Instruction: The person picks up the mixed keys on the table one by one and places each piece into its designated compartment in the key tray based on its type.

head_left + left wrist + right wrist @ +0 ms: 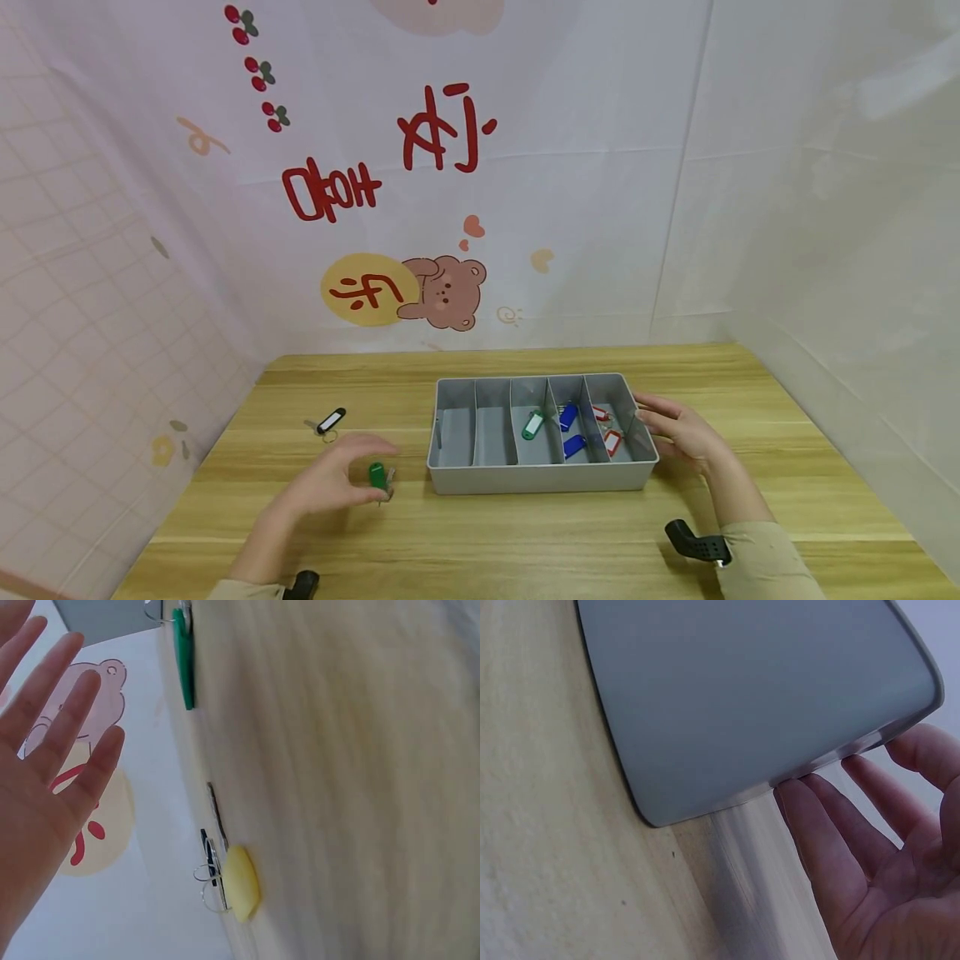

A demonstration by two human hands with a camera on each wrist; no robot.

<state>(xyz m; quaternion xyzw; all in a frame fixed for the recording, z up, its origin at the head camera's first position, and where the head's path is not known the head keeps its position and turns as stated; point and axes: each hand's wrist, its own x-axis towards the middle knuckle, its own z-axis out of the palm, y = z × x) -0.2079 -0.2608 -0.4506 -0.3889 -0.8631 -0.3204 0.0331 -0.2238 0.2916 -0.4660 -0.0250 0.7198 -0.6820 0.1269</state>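
Note:
My left hand (337, 477) hovers over the table beside a green key tag (377, 476) with a key and ring; thumb and fingers are spread around it without gripping. In the left wrist view the fingers (66, 742) are extended, with the green tag (184, 664) on the wood beyond. A yellow key tag (242, 883) lies nearer; my hand hides it in the head view. My right hand (686, 432) rests its fingertips on the right end of a grey compartment tray (540, 479). In the right wrist view, straight fingers (821, 840) touch the tray's end wall (750, 697).
Behind my left hand lies a black key tag (331, 421) with a key. Inside the tray, a green tag (532, 425) occupies the middle compartment, blue tags (574, 446) the fourth, red tags (612, 442) the rightmost. A printed cloth (570, 208) hangs behind the wooden table (525, 542).

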